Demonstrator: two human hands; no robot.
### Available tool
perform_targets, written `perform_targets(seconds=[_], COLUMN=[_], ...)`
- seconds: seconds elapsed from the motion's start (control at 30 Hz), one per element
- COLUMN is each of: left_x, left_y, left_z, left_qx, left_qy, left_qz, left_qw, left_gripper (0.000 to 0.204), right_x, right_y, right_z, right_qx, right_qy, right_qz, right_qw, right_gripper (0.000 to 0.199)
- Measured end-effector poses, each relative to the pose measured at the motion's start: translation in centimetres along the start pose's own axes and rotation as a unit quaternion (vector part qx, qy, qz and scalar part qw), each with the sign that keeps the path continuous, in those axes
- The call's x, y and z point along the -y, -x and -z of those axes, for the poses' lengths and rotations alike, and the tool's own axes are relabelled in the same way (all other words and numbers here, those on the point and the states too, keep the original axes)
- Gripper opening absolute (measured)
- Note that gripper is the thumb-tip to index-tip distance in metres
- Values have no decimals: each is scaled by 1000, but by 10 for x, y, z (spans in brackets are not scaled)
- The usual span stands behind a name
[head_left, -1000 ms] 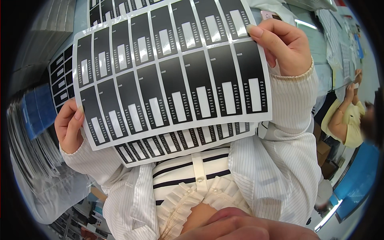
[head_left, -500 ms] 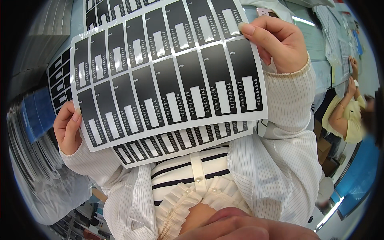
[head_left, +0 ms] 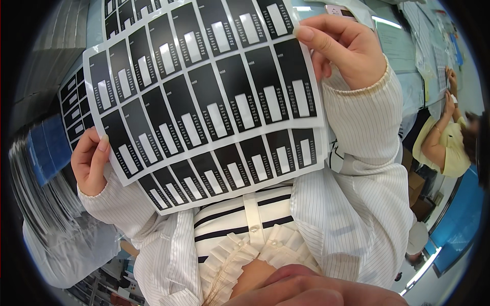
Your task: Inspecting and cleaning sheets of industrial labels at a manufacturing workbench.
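A white sheet of black labels (head_left: pixel 209 92), each with a pale rectangular window, is stretched between my hands at a tilt. My left hand (head_left: pixel 90 162) pinches its left edge, thumb on top. At the upper right edge my right hand (head_left: pixel 343 47) grips it between thumb and fingers. Under the held sheet lies a second label sheet (head_left: pixel 235 176), its lower row showing in front of my striped top. Farther off, another label sheet (head_left: pixel 138 13) lies on the table, partly hidden by the one I hold.
On the left are stacked grey-white boards (head_left: pixel 56 30), a black label sheet (head_left: pixel 76 107), and piled sheets (head_left: pixel 48 188) with a blue cover (head_left: pixel 48 145). A pink device (head_left: pixel 341 11) sits beyond my right hand. At the far right a person in yellow (head_left: pixel 444 148) works at the table.
The held sheet has shifted up and slightly left, bowing more and uncovering more of the sheet below. My right hand moved left and slightly up with it; my left hand barely moved.
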State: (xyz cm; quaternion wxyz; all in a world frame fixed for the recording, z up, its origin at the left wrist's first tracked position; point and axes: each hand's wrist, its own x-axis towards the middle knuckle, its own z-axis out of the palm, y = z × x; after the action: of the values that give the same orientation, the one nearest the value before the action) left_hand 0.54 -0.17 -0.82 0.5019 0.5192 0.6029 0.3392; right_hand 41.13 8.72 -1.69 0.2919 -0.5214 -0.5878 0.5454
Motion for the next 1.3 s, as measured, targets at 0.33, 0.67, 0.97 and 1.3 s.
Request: perform_targets(seconds=[0.33,0.67,0.97,1.3], left_x=[2,6,6,10], left_y=[0,-2,1,0], left_z=[2,4,10,9], left_qx=[42,35,57,45], left_qy=[-26,-43,-3,-13], left_qz=[-11,-14,5,3], left_qw=[999,998,998,999], left_gripper=[12,13,14,14], right_x=[5,5,7,7], right_y=[53,49,46,44], right_z=[-12,-27,-26,-33], right_qx=[71,38,47,32], right_qy=[-170,-148,-161,-139], right_qz=[-45,-77,-124,-114], right_qw=[982,985,978,983], right_gripper=[75,67,66,60])
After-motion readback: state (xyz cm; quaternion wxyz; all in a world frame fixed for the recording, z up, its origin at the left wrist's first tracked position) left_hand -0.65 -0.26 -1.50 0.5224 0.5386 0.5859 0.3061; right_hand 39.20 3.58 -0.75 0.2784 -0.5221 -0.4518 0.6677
